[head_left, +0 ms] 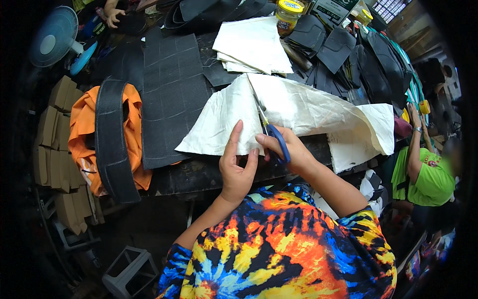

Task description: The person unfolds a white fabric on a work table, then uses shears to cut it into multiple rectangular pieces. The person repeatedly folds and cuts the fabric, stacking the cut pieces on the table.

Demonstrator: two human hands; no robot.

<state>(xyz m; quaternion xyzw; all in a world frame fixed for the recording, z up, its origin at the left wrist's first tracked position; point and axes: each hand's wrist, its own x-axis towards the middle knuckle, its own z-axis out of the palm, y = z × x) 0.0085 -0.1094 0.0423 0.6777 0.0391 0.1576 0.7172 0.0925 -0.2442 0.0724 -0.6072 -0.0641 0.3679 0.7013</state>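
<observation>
My right hand [289,149] grips a pair of scissors [276,142] with blue handles. Their metal blades lie along a slit in a large off-white cloth [219,122], which spreads over the table's near side and folds up at the right. On the left part of this cloth, close to its near edge, is my left hand [238,169]. Its index finger and thumb are on top, and the other fingers are hidden, seemingly under the fabric. Just beyond lies a stack of off-white cloth pieces [254,45].
Left of the cloth lies a black sheet [172,94] with chalk grid lines. An orange cloth [82,117] with a black strip [112,139] is beside it. Black cut pieces [338,50] and a yellow-lidded jar [289,16] stand behind. A person in green [430,177] works at right.
</observation>
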